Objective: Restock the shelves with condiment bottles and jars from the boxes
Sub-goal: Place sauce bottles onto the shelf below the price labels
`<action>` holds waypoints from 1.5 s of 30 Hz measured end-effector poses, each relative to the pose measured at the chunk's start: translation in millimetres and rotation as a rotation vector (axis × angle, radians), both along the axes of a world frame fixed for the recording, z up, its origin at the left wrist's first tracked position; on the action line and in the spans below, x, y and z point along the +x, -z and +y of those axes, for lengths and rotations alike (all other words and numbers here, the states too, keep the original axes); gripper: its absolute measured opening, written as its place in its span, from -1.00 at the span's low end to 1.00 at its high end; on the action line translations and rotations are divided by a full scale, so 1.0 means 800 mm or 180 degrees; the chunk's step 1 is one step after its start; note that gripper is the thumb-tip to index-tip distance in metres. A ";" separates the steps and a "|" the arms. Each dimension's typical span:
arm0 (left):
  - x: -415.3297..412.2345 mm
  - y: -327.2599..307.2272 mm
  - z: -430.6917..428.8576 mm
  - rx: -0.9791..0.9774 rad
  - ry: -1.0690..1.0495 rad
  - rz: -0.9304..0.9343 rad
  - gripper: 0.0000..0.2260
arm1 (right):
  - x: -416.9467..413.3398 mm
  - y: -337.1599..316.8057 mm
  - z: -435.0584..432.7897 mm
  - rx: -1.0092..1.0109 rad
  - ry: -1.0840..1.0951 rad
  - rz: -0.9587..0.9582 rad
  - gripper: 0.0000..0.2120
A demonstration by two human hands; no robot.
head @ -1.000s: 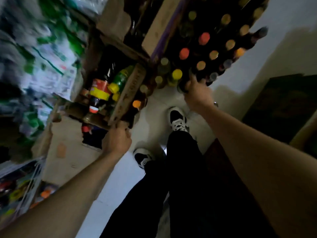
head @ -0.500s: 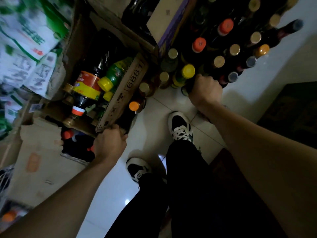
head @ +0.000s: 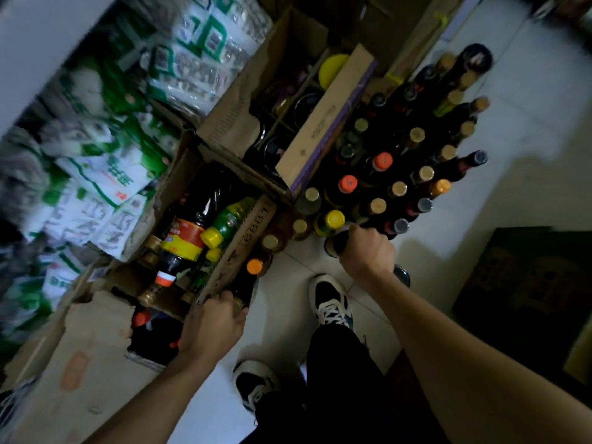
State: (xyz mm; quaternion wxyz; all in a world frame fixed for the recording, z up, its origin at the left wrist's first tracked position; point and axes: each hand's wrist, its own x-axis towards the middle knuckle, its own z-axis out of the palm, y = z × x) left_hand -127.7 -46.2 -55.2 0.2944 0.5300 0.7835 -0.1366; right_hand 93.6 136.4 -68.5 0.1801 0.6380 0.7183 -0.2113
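right hand [head: 366, 251] grasps dark bottle [head: 333, 246], body jutting left of fist; left hand [head: 214, 325] grips box flap [head: 253, 225]

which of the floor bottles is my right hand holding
The dark bottle at the cluster's near edge, beside the yellow-capped bottle; your right hand grips its top.

Black trousers [head: 346, 395] and black sneakers [head: 330, 302] with white soles, white panels and white laces; the left hand [head: 214, 325] and right hand [head: 365, 251] are bare, as are both forearms [head: 480, 363]
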 end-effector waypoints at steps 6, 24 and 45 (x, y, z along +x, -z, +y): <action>-0.001 -0.080 0.021 0.0110 0.0010 0.0011 -0.67 | 0.011 -0.090 0.010 0.0135 -0.0048 0.0119 -0.89; 0.014 -0.528 0.124 0.1144 0.0264 -0.0088 -0.68 | 0.028 -0.533 0.031 0.0225 -0.0330 0.0195 -0.89; -0.008 -1.182 0.157 0.2971 0.0695 -0.0480 -0.74 | 0.022 -1.214 0.051 0.1984 -0.1441 0.1500 -0.67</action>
